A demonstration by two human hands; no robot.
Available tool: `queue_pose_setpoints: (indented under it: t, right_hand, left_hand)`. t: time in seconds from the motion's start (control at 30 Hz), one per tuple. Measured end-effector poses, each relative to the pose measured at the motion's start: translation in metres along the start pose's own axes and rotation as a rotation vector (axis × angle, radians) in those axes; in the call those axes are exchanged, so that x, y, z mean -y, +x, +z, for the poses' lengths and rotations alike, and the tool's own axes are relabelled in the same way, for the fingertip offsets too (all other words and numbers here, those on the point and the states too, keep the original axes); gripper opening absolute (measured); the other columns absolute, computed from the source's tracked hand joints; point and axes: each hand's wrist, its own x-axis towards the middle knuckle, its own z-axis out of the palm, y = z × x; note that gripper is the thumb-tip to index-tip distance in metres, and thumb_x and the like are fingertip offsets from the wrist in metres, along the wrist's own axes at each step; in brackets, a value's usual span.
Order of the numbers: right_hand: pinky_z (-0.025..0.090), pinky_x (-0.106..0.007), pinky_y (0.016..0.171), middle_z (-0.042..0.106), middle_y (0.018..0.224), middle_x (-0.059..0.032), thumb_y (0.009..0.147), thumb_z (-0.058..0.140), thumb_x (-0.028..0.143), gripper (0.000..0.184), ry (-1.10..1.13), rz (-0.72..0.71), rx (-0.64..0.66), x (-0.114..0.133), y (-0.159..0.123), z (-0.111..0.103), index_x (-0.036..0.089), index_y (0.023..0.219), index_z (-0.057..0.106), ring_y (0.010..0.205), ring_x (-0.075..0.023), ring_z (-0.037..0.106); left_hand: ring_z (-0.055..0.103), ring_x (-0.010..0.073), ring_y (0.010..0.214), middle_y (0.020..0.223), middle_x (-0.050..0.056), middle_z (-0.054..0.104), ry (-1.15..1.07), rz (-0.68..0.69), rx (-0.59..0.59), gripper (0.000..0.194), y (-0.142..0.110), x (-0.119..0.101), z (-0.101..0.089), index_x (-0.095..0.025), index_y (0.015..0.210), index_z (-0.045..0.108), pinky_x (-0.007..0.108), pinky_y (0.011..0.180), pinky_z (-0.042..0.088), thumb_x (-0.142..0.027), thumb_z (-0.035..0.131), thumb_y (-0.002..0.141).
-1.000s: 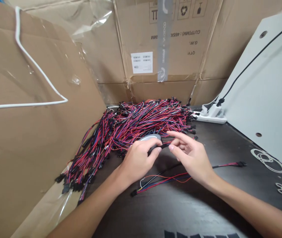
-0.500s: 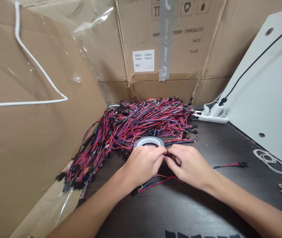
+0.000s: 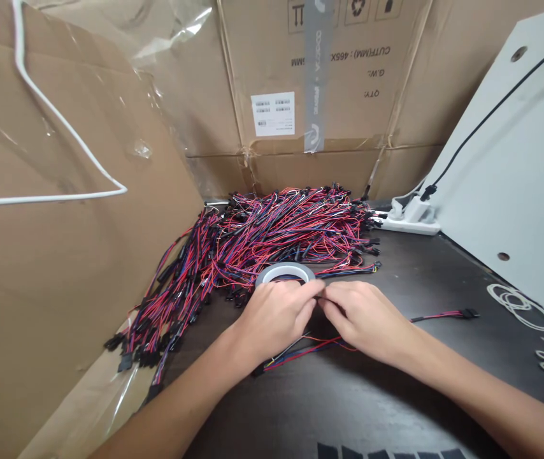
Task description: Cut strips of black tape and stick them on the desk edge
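Head: cardboard [image 3: 100,255] borders the dark tabletop [image 3: 300,408] beneath both hands [image 3: 274,319] [image 3: 367,315].

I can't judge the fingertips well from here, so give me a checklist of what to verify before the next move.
1. Both hands in view: ok; the left hand and right hand meet at the fingertips.
2. What the fingertips pinch: cannot tell; the fingers hide it.
3. Grey roll in view: ok; its rim shows just beyond the left hand. Whether it is held: cannot tell.
4. Loose wires fully visible: not ok; the right hand covers part.
5. Hands apart from the white power strip: ok; it sits farther back, to the right.
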Motion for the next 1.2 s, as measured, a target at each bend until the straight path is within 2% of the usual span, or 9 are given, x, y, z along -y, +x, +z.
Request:
queue_pose_setpoints:
  t: [0.1, 0.23, 0.37, 0.57, 0.73, 0.87, 1.0, 1.1, 1.2]
  right_hand:
    - [0.032, -0.029, 0.064, 0.063, 0.072, -0.0031, 0.09, 0.044, 0.013, 0.023, 0.051, -0.056, -0.023, -0.002, 0.0, 0.0, 0.017, 0.072, 0.059, 0.066, -0.016, 0.055]
    - [0.028, -0.028, 0.059, 0.057, 0.063, -0.0009, 0.09, 0.045, 0.015, 0.029, 0.079, -0.058, -0.032, -0.006, 0.001, 0.0, 0.017, 0.063, 0.055, 0.057, -0.0135, 0.046]
    - [0.029, -0.027, 0.058, 0.052, 0.058, 0.0, 0.091, 0.043, 0.016, 0.032, 0.118, -0.094, -0.055, -0.01, 0.002, 0.0, 0.017, 0.061, 0.053, 0.055, -0.0125, 0.042]
    - [0.029, -0.028, 0.056, 0.056, 0.063, -0.0025, 0.093, 0.039, 0.016, 0.033, 0.135, -0.322, -0.074, -0.011, 0.0, -0.001, 0.016, 0.066, 0.057, 0.056, -0.0136, 0.044]
    - [0.03, -0.029, 0.055, 0.056, 0.06, -0.0027, 0.094, 0.038, 0.017, 0.036, 0.183, -0.355, -0.098, -0.008, -0.001, -0.003, 0.016, 0.064, 0.057, 0.055, -0.0136, 0.043]
    - [0.03, -0.028, 0.054, 0.055, 0.059, -0.0018, 0.093, 0.04, 0.018, 0.035, 0.19, -0.339, -0.102, -0.009, 0.0, -0.003, 0.016, 0.063, 0.057, 0.053, -0.0129, 0.043]
    - [0.03, -0.026, 0.054, 0.055, 0.059, -0.0014, 0.091, 0.042, 0.018, 0.032, 0.184, -0.29, -0.103, -0.011, 0.001, -0.002, 0.016, 0.063, 0.058, 0.053, -0.0123, 0.043]
    - [0.031, -0.027, 0.055, 0.056, 0.059, -0.0016, 0.091, 0.043, 0.018, 0.032, 0.168, -0.274, -0.097, -0.012, 0.002, -0.001, 0.016, 0.063, 0.058, 0.053, -0.0126, 0.043]
    - [0.031, -0.026, 0.055, 0.057, 0.059, -0.0016, 0.092, 0.045, 0.02, 0.033, 0.174, -0.25, -0.092, -0.012, 0.002, -0.001, 0.016, 0.063, 0.06, 0.053, -0.0127, 0.045]
  left_hand:
    - [0.065, 0.0254, 0.099, 0.106, 0.008, 0.069, -0.083, -0.026, -0.004, 0.043, 0.0, 0.002, -0.003, -0.021, 0.131, 0.047, 0.039, 0.084, 0.051, -0.019, 0.049, 0.088]
    - [0.065, 0.0266, 0.099, 0.111, 0.008, 0.068, -0.13, -0.034, 0.039, 0.034, 0.002, 0.005, -0.009, -0.019, 0.117, 0.055, 0.04, 0.083, 0.051, -0.018, 0.05, 0.084]
    - [0.066, 0.0225, 0.087, 0.103, 0.005, 0.069, -0.157, -0.043, 0.062, 0.032, 0.002, 0.006, -0.014, -0.02, 0.114, 0.055, 0.036, 0.078, 0.051, -0.016, 0.051, 0.083]
    - [0.063, 0.0174, 0.078, 0.091, 0.001, 0.068, -0.282, -0.067, 0.079, 0.025, 0.004, 0.013, -0.018, -0.02, 0.107, 0.059, 0.032, 0.073, 0.048, -0.019, 0.055, 0.082]
    - [0.063, 0.016, 0.075, 0.082, -0.001, 0.066, -0.376, -0.078, 0.08, 0.026, 0.005, 0.016, -0.018, -0.02, 0.107, 0.056, 0.028, 0.068, 0.047, -0.019, 0.055, 0.081]
    - [0.059, 0.0145, 0.065, 0.07, -0.003, 0.063, -0.304, -0.123, 0.054, 0.024, 0.005, 0.013, -0.017, -0.018, 0.098, 0.058, 0.026, 0.062, 0.044, -0.015, 0.056, 0.074]
    - [0.056, 0.0139, 0.062, 0.072, 0.0, 0.063, -0.198, -0.117, 0.051, 0.008, 0.005, 0.01, -0.016, -0.017, 0.082, 0.06, 0.026, 0.061, 0.042, -0.02, 0.054, 0.077]
    - [0.055, 0.015, 0.064, 0.071, 0.001, 0.061, -0.107, -0.083, 0.085, 0.017, 0.005, 0.009, -0.015, -0.017, 0.071, 0.058, 0.026, 0.061, 0.04, -0.024, 0.05, 0.084]
    - [0.054, 0.0156, 0.065, 0.07, 0.001, 0.059, -0.053, -0.049, 0.087, 0.024, 0.005, 0.008, -0.015, -0.017, 0.068, 0.058, 0.026, 0.061, 0.04, -0.025, 0.047, 0.088]
